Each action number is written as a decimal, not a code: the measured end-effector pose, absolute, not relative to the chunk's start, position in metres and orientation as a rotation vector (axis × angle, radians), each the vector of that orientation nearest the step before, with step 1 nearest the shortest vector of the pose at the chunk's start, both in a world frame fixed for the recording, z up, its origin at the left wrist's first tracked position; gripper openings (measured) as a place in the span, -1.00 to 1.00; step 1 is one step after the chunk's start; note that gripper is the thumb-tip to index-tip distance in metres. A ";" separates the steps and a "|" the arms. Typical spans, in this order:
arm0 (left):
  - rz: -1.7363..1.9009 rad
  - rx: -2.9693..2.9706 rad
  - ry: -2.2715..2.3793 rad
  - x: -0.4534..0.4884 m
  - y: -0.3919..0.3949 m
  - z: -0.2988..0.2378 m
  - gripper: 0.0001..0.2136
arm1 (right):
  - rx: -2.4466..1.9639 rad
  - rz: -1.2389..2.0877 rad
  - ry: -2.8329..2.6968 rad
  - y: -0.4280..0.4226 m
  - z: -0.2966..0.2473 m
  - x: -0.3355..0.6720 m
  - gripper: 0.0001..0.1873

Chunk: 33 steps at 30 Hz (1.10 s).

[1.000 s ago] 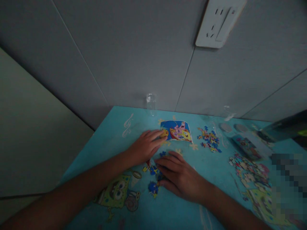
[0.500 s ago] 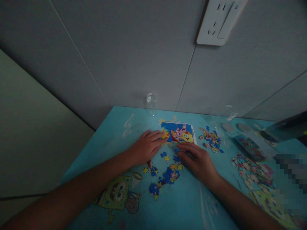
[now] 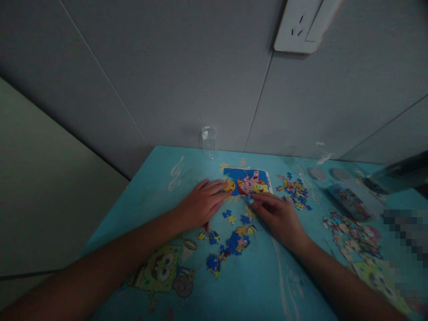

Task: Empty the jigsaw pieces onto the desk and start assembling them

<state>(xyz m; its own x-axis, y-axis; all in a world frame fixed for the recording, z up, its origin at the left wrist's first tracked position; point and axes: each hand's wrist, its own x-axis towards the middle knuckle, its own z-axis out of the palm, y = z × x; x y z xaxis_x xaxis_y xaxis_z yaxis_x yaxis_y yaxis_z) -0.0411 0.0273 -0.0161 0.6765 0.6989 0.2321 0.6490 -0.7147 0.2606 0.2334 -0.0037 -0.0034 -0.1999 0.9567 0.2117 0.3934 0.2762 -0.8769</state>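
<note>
My left hand (image 3: 202, 203) lies flat with fingers stretched out, its fingertips on the left edge of a cartoon picture card (image 3: 246, 174). Between the thumb and fingers of my right hand (image 3: 276, 214) is a small blue puzzle piece (image 3: 249, 199), held at the card's lower edge. Two loose pieces, one blue and one yellow (image 3: 231, 219), lie just below the hands. Nearer to me is a partly joined cluster of blue puzzle pieces (image 3: 236, 243). A few more pieces (image 3: 213, 237) sit under my left wrist, partly hidden by it.
A clear plastic jar (image 3: 209, 142) stands at the wall. Right of the card lies a pile of puzzle pieces (image 3: 296, 191). Farther right are two round lids (image 3: 317, 174), a printed box (image 3: 349, 203) and a second pile of pieces (image 3: 354, 236). Another person's arm reaches in at right.
My right hand has lifted slightly toward the card, and the blue piece now shows between its fingertips. My left hand stays on the card's left edge. The view has shifted slightly.
</note>
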 end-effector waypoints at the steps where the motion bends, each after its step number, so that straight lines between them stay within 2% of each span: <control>1: 0.468 2.731 1.109 -0.041 0.027 -0.016 -0.60 | -1.230 0.886 -1.755 -0.004 -0.004 0.234 -0.72; 33: 0.408 2.724 1.114 -0.042 0.027 -0.015 -0.59 | -1.202 0.842 -1.831 -0.007 -0.009 0.233 -0.77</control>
